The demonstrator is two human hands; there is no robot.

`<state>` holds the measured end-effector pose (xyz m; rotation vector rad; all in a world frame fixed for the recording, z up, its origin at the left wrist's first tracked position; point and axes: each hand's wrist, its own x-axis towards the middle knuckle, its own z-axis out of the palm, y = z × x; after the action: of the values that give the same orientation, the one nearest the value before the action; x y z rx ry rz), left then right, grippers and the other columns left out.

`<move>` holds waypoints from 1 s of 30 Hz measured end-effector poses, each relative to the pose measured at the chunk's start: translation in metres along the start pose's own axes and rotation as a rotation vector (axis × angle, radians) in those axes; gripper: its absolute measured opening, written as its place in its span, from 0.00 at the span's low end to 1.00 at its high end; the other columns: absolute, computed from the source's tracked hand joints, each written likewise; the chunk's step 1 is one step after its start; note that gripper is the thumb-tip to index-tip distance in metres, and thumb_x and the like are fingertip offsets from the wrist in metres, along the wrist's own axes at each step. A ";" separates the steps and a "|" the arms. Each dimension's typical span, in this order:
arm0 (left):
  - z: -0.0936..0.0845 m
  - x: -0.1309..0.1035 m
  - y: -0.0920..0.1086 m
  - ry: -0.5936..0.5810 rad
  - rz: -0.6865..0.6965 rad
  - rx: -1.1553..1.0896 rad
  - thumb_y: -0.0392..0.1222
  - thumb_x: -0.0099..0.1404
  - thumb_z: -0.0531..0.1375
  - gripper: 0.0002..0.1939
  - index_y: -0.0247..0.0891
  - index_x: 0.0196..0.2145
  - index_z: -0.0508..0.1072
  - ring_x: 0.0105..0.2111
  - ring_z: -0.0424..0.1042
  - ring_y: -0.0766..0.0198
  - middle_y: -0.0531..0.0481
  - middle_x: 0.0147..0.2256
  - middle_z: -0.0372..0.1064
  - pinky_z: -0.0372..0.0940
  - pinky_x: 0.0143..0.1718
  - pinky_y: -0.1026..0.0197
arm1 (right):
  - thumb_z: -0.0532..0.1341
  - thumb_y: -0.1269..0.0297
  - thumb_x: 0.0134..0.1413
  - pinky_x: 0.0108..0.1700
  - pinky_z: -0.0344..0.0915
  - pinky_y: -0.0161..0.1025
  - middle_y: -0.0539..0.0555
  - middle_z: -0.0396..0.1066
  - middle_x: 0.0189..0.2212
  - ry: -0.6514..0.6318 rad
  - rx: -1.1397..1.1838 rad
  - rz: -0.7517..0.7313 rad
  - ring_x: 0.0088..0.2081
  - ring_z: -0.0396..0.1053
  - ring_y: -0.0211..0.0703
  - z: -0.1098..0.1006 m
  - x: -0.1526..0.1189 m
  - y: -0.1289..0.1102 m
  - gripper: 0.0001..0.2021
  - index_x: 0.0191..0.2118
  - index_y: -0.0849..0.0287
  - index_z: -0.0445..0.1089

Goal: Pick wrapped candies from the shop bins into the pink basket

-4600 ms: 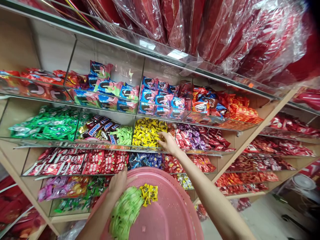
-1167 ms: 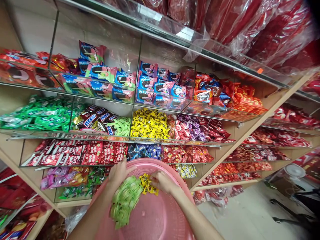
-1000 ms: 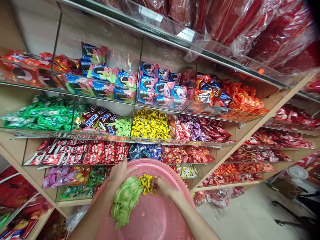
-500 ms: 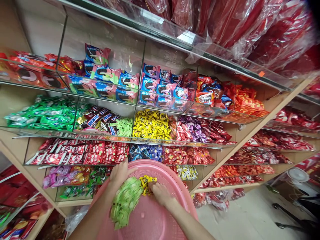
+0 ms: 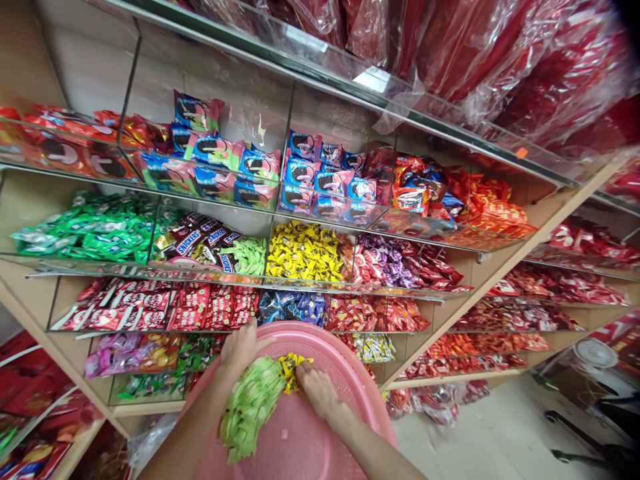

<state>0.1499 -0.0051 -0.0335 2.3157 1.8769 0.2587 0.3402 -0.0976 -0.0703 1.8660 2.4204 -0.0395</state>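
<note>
A pink plastic basket (image 5: 357, 373) with a perforated wall is in front of me. My left hand (image 5: 240, 347) is closed round its far left rim. Inside, a heap of light-green wrapped candies (image 5: 253, 407) lies on the left side, below my left hand. Beside it sits a small pile of yellow wrapped candies (image 5: 289, 372). My right hand (image 5: 317, 388) is inside the basket, its fingers stretched out against the right side of the yellow pile. The fingertips are partly hidden, and I see no candy held in that hand.
Glass-fronted shelves (image 5: 215, 267) of sorted sweets rise beyond the basket. Snickers bars (image 5: 189, 241), yellow candies (image 5: 305, 253) and green packets (image 5: 95, 230) fill several compartments. Plastic-wrapped red bags (image 5: 465, 53) hang over the top edge. A chair base (image 5: 575, 433) stands on the floor at right.
My right hand has shifted slightly on the yellow candies, its fingers now beside them rather than over them. My left hand stays on the rim.
</note>
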 end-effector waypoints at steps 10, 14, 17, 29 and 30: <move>0.004 0.001 -0.002 0.027 0.011 -0.015 0.65 0.59 0.41 0.35 0.31 0.48 0.62 0.37 0.73 0.46 0.34 0.35 0.73 0.63 0.34 0.52 | 0.47 0.82 0.52 0.36 0.67 0.41 0.62 0.69 0.42 -0.033 -0.067 0.106 0.40 0.70 0.47 0.003 0.000 -0.013 0.18 0.44 0.62 0.65; 0.005 0.001 -0.002 0.033 0.006 -0.020 0.65 0.59 0.41 0.36 0.32 0.48 0.62 0.38 0.73 0.46 0.34 0.37 0.73 0.63 0.35 0.53 | 0.49 0.79 0.52 0.33 0.65 0.37 0.59 0.70 0.40 -0.040 -0.020 0.078 0.37 0.71 0.45 -0.016 -0.001 -0.011 0.14 0.42 0.60 0.65; 0.006 0.001 -0.002 0.033 -0.003 -0.024 0.65 0.59 0.41 0.35 0.32 0.47 0.63 0.37 0.73 0.47 0.35 0.36 0.73 0.63 0.34 0.54 | 0.57 0.69 0.50 0.33 0.62 0.35 0.55 0.70 0.38 0.043 0.125 0.008 0.36 0.69 0.43 -0.056 0.000 -0.007 0.08 0.39 0.58 0.65; 0.002 -0.001 -0.001 -0.001 -0.021 -0.016 0.66 0.58 0.43 0.36 0.31 0.49 0.62 0.39 0.72 0.47 0.35 0.37 0.72 0.63 0.36 0.53 | 0.53 0.61 0.55 0.43 0.57 0.41 0.57 0.66 0.39 0.617 0.257 0.132 0.43 0.62 0.46 -0.205 0.074 0.020 0.10 0.41 0.59 0.64; 0.002 -0.001 -0.001 -0.001 -0.023 -0.014 0.65 0.59 0.43 0.35 0.31 0.48 0.62 0.39 0.72 0.47 0.35 0.37 0.72 0.63 0.36 0.53 | 0.54 0.59 0.54 0.44 0.57 0.42 0.59 0.66 0.40 0.586 0.242 0.168 0.44 0.61 0.48 -0.207 0.080 0.021 0.12 0.42 0.60 0.64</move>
<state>0.1495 -0.0063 -0.0355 2.2826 1.8939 0.2670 0.3299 -0.0005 0.1299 2.4722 2.6919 0.2753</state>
